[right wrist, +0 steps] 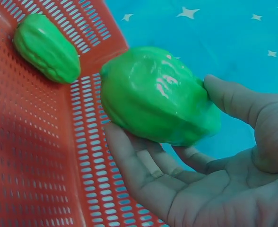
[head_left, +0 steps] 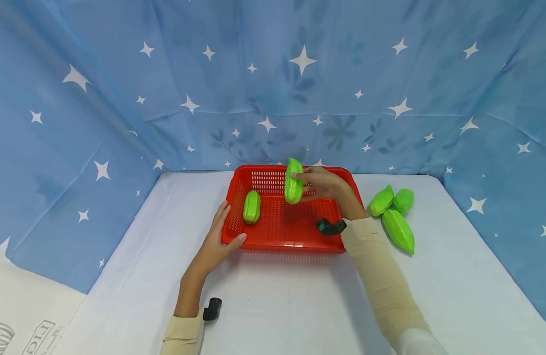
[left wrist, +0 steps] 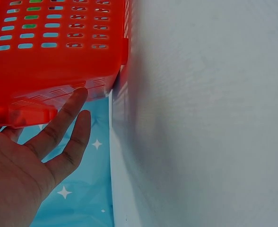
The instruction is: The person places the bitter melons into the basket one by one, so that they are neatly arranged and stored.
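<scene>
A red basket point(head_left: 295, 243) with slotted walls stands at the middle of the table. My right hand point(head_left: 319, 183) grips a green ridged fruit point(head_left: 293, 183) above the basket's interior. In the right wrist view, the thumb is on one side of that fruit point(right wrist: 153, 94) and the fingers on the other. A second green ridged fruit point(head_left: 252, 207) lies inside by the left wall. At the near left corner, my left hand point(head_left: 217, 246) rests against the basket with fingers spread. The left wrist view shows two fairly straight fingers point(left wrist: 75, 142) beside the basket's outer wall; part of the hand is hidden.
Several more green ridged fruits point(head_left: 398, 231) lie together on the white table point(head_left: 282, 305), right of the basket. A blue curtain with white stars point(head_left: 273, 88) rises behind the table. Each wrist bears a black device point(head_left: 212, 309).
</scene>
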